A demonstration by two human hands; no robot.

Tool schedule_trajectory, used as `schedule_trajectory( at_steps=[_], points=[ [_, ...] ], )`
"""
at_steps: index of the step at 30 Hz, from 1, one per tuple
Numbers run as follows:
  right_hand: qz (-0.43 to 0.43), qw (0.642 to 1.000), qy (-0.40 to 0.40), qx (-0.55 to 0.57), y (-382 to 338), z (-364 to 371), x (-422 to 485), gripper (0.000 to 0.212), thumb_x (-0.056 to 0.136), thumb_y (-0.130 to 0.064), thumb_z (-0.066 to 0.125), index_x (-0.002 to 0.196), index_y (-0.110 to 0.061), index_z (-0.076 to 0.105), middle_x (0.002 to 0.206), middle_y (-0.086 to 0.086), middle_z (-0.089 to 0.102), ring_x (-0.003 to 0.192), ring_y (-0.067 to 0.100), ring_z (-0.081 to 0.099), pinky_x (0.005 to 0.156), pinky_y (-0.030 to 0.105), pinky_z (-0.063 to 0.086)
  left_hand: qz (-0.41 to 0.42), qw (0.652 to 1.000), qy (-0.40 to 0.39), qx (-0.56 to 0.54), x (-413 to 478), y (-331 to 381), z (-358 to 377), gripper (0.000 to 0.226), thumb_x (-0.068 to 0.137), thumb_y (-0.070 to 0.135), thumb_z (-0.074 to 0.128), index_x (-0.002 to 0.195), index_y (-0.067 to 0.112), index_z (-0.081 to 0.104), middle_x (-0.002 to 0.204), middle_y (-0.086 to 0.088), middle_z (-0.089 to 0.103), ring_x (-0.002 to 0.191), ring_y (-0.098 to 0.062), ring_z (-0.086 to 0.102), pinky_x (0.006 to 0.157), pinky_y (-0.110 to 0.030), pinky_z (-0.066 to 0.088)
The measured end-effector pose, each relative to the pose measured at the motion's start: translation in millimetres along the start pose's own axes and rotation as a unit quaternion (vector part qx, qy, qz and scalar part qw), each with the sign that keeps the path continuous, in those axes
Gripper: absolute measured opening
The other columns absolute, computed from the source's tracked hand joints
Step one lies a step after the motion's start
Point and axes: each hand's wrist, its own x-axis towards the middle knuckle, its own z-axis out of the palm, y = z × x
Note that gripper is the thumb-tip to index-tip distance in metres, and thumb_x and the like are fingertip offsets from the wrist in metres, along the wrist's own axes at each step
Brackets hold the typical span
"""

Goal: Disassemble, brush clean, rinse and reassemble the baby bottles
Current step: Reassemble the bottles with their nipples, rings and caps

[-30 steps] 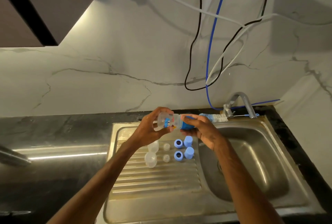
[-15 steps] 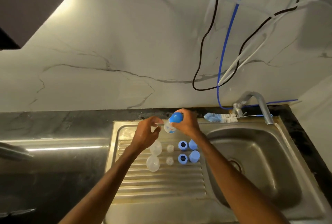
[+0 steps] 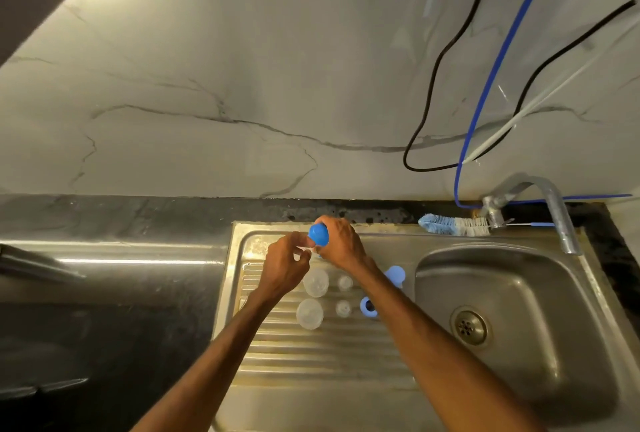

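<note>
A baby bottle with a blue cap (image 3: 318, 234) stands upright at the back of the steel drainboard (image 3: 311, 359). My right hand (image 3: 341, 246) grips it around the cap and neck, hiding most of its clear body. My left hand (image 3: 286, 267) hovers just left of the bottle with fingers loosely curled and a fingertip near the cap, holding nothing that I can see. In front of the hands lie two clear bottle bodies (image 3: 316, 282) (image 3: 309, 313), two clear nipples (image 3: 345, 282) (image 3: 343, 308), a blue ring (image 3: 368, 307) and a blue cap (image 3: 394, 276), partly behind my right forearm.
A blue-and-white bottle brush (image 3: 450, 225) lies on the sink's back rim beside the faucet (image 3: 557, 220). The sink basin (image 3: 540, 355) with its drain (image 3: 468, 326) is to the right. Dark countertop (image 3: 104, 293) extends left. Cables hang on the marble wall.
The bottle went from lying sideways between both hands to standing upright at the back of the drainboard. My left hand has come off the bottle body; my right hand stays on the cap.
</note>
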Motion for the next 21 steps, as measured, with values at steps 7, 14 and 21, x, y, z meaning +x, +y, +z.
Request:
schedule_trajectory(
  at_steps=[7, 14, 21],
  points=[
    [0.012, 0.999, -0.034, -0.008, 2, -8, -1, 0.071, 0.078, -0.026, 0.085, 0.14, -0.021, 0.05, 0.137, 0.006, 0.056, 0.125, 0.026, 0.053, 0.097, 0.038, 0.048, 0.009, 1.0, -0.012, 0.005, -11, -3, 8, 0.018, 0.089, 0.005, 0.068, 0.105, 0.012, 0.072, 0.104, 0.007, 0.073, 0.085, -0.006, 0.066, 0.07, -0.014, 0.049],
    [0.045, 0.998, 0.022, 0.037, 36, -48, -32, 0.056, 0.079, -0.018, 0.082, 0.131, -0.018, 0.062, 0.127, 0.002, 0.066, 0.116, 0.019, 0.061, 0.096, 0.038, 0.053, 0.067, 0.997, 0.001, 0.042, -26, -5, 10, 0.022, 0.09, 0.008, 0.069, 0.108, 0.021, 0.068, 0.108, 0.01, 0.072, 0.092, -0.012, 0.065, 0.075, -0.031, 0.055],
    [0.077, 0.993, -0.011, -0.091, 77, -67, -75, 0.034, 0.081, -0.013, 0.079, 0.114, -0.019, 0.072, 0.113, 0.002, 0.071, 0.113, 0.022, 0.059, 0.091, 0.033, 0.052, 0.182, 0.946, -0.054, 0.261, -28, 50, 58, 0.025, 0.089, 0.02, 0.07, 0.113, 0.021, 0.064, 0.11, 0.002, 0.071, 0.102, -0.021, 0.057, 0.087, -0.036, 0.047]
  ],
)
